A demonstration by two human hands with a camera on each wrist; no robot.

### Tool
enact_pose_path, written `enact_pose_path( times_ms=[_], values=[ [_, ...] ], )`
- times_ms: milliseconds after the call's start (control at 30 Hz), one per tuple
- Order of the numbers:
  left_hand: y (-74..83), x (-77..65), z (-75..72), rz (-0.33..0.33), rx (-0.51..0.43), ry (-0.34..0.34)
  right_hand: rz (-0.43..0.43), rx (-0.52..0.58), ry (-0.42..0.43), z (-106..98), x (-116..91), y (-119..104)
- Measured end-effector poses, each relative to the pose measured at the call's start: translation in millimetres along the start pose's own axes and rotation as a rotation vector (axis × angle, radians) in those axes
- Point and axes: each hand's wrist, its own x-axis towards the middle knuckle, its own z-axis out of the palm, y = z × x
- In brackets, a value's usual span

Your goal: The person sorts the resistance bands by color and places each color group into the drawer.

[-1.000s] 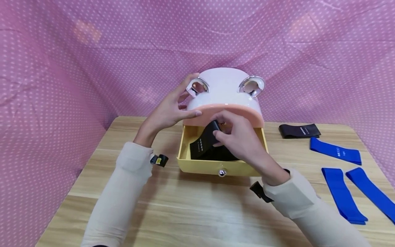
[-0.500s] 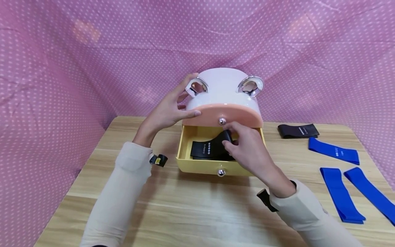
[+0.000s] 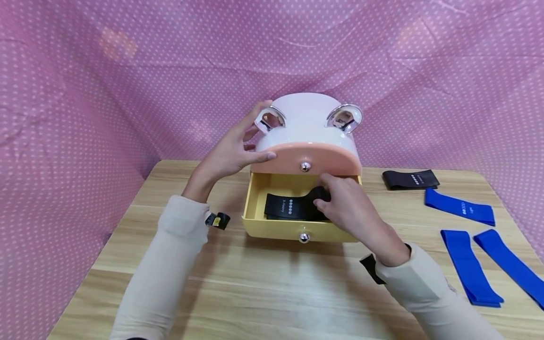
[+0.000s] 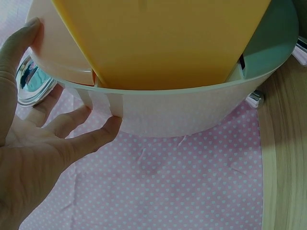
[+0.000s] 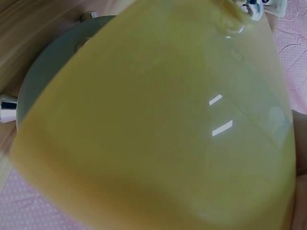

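Note:
A white mini drawer cabinet (image 3: pixel 305 118) with a peach upper drawer front and chrome ears stands at the table's back. Its yellow lower drawer (image 3: pixel 272 230) is pulled out. Inside lies a folded black resistance band (image 3: pixel 284 207) marked X-Heavy, lettered end flat, other end raised. My right hand (image 3: pixel 350 203) pinches that raised end at the drawer's right side. Spread across the cabinet's left corner, my left hand (image 3: pixel 227 151) has its thumb on the peach front and straight fingers against the side wall (image 4: pixel 158 112). In the right wrist view, the yellow drawer (image 5: pixel 153 120) hides the band.
Another folded black band (image 3: pixel 410 180) lies right of the cabinet. Nearer along the table's right side are three blue bands (image 3: pixel 461 208), one marked Light. A pink dotted cloth (image 3: pixel 127 94) hangs behind the wooden table (image 3: pixel 272 293).
My right hand has moved right and down into the drawer, laying the black band's lettered end flat while still pinching the other end. The left hand stays on the cabinet.

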Motion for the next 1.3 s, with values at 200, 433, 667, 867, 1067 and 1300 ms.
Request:
enact_pose_path(
  times_ms=[200,433,667,867,1067,1300],
  values=[
    [0.2,0.1,-0.1,-0.002,0.006,0.001,0.013,-0.022,-0.023,-3.2,-3.3,1.0],
    [1.0,-0.3,0.0,-0.013,0.012,0.006,0.034,-0.028,-0.031,-14.8,-11.5,-0.8],
    [0.9,-0.1,0.9,-0.014,-0.005,0.003,0.030,-0.004,0.008,-28.7,-19.1,0.9],
    [-0.3,0.3,0.9,-0.014,-0.019,0.005,0.002,0.025,0.038,-35.7,-28.2,1.7],
    [-0.8,0.5,1.0,-0.012,-0.010,0.006,0.020,0.042,0.048,-46.1,-34.8,5.3],
    [-1.0,1.2,1.0,-0.005,-0.021,0.004,0.018,-0.008,0.147,-64.4,-35.9,23.6]
  ],
)
